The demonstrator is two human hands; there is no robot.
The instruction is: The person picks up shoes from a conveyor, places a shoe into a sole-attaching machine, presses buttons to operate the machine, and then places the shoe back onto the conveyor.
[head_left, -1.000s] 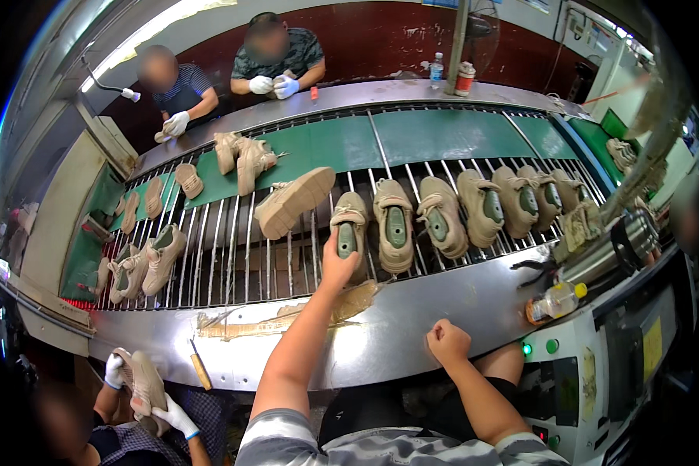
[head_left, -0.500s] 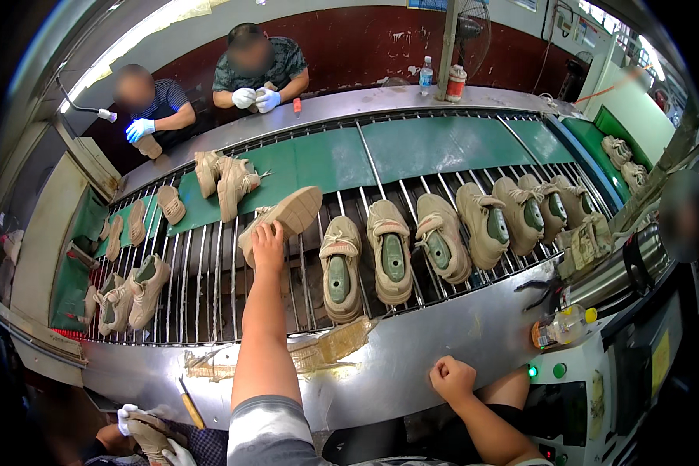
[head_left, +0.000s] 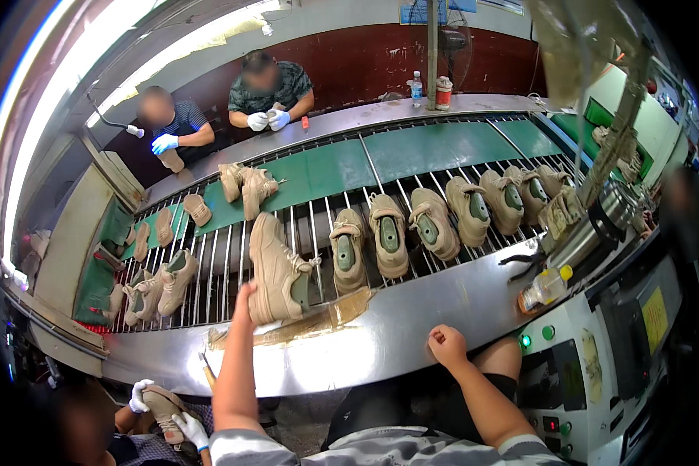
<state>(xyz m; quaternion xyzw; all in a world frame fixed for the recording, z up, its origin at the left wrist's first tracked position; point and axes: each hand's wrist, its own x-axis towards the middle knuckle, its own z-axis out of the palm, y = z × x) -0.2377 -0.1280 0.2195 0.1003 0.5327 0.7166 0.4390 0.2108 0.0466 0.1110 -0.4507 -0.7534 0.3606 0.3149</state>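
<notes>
My left hand [head_left: 245, 303] grips a tan sneaker [head_left: 268, 260] low at the heel end of its sole. The sneaker is tipped on its side, toe pointing away and up, with a green form showing in its opening. My right hand [head_left: 446, 344] is curled closed above the near metal ledge, and nothing shows in it. To the right of the held sneaker, a row of tan sneakers with green forms inside begins with a laced sneaker [head_left: 348, 252] on the metal rollers [head_left: 307, 241].
Beyond the rollers runs a green belt [head_left: 311, 167] carrying a pair of sneakers [head_left: 248, 189]. Several soles [head_left: 198, 208] lie left. A bottle [head_left: 546, 289] and steel flask [head_left: 598, 225] stand right, near a control panel [head_left: 559, 373]. Gloved co-workers handle shoes across the line and at lower left.
My left hand has drawn the sneaker nearer and turned it from sole-up and slanting to standing toe-away on its side. My right hand stays curled. The view has shifted.
</notes>
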